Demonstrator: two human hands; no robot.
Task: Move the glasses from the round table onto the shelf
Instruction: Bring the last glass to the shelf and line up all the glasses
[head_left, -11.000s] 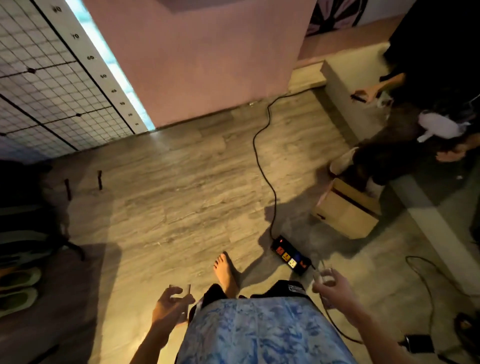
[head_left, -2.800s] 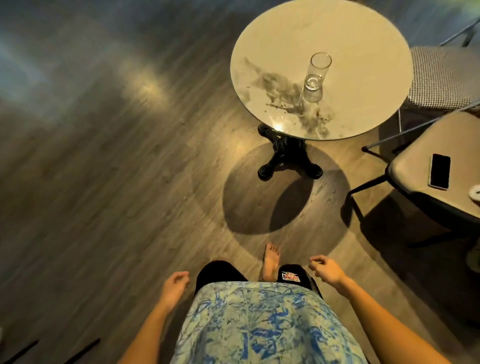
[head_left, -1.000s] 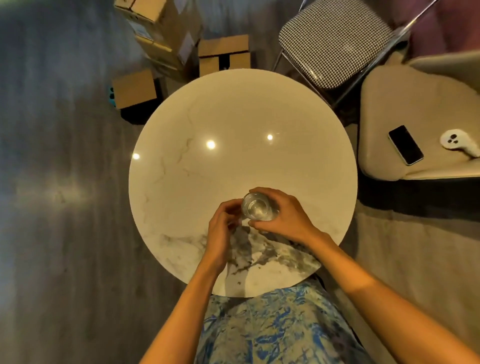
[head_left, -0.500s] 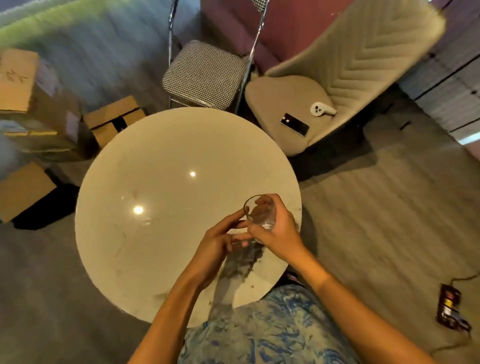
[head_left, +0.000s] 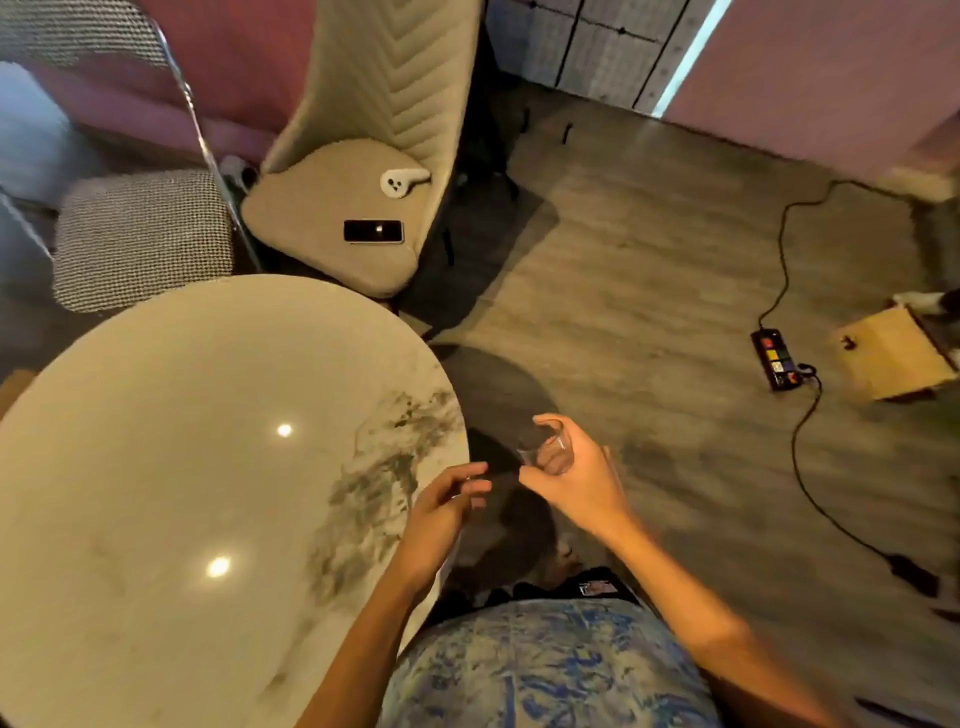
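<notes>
My right hand (head_left: 576, 480) is wrapped around a clear drinking glass (head_left: 545, 447), holding it in the air just past the right edge of the round marble table (head_left: 171, 467). Fingers cover the glass's lower part. My left hand (head_left: 441, 506) hovers over the table's right rim, close to the glass, fingers loosely curled and holding nothing. No glass stands on the visible part of the tabletop. The shelf is out of view.
A beige chair (head_left: 337, 228) with a phone (head_left: 373, 231) and a white controller (head_left: 402, 182) stands behind the table, beside a houndstooth chair (head_left: 140, 234). On the wooden floor to the right lie a power strip (head_left: 776, 358) with its cable and a cardboard box (head_left: 896, 358).
The glass has left the tabletop and now hangs beyond the table's right edge in my right hand. My left hand has let go of it. The view has swung to the right.
</notes>
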